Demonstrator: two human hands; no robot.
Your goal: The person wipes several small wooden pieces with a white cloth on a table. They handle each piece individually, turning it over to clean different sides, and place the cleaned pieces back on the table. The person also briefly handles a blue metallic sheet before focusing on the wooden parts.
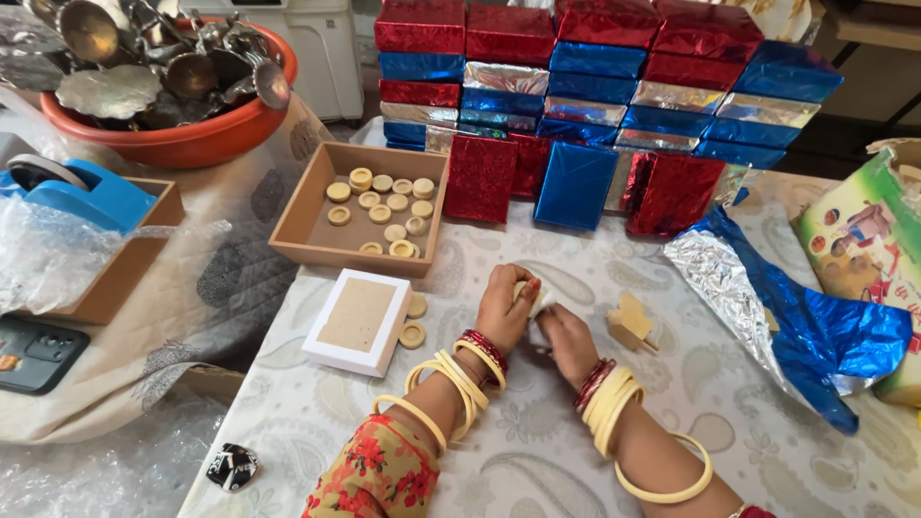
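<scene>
Patterned cloth covers the tabletop (537, 451), where an orange bowl (192, 139) of metal pieces sits far left, then an open brown box (307, 225) holding small cream discs (379, 211). At centre my left hand (504, 312) and right hand (566, 341) meet, each grip pinching one small pale disc (533, 299) between fingertips. It looks light, stiff and smooth, best held by its rim.

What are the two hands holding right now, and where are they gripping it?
Both hands, left hand and right hand, pinch a small round cream-coloured disc with something white between their fingertips, at its edges. Exactly what the white part is cannot be told.
</scene>
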